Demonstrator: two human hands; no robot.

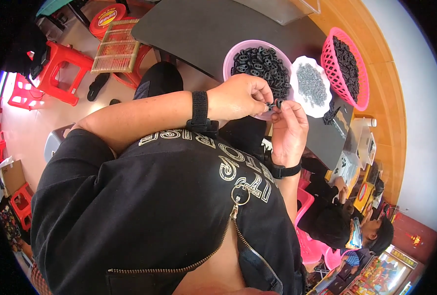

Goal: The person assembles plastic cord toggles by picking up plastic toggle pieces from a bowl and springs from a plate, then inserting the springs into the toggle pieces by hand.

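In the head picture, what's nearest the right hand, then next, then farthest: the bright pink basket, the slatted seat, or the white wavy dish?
From the right hand:
1. White wavy dish, just above, slightly right.
2. Bright pink basket, farther up and right.
3. Slatted seat, far off left.

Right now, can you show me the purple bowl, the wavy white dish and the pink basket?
Purple bowl [227,63]: head view, on its left rim.
Wavy white dish [318,112]: head view, on its lower edge.
Pink basket [331,71]: head view, on its holey left wall.
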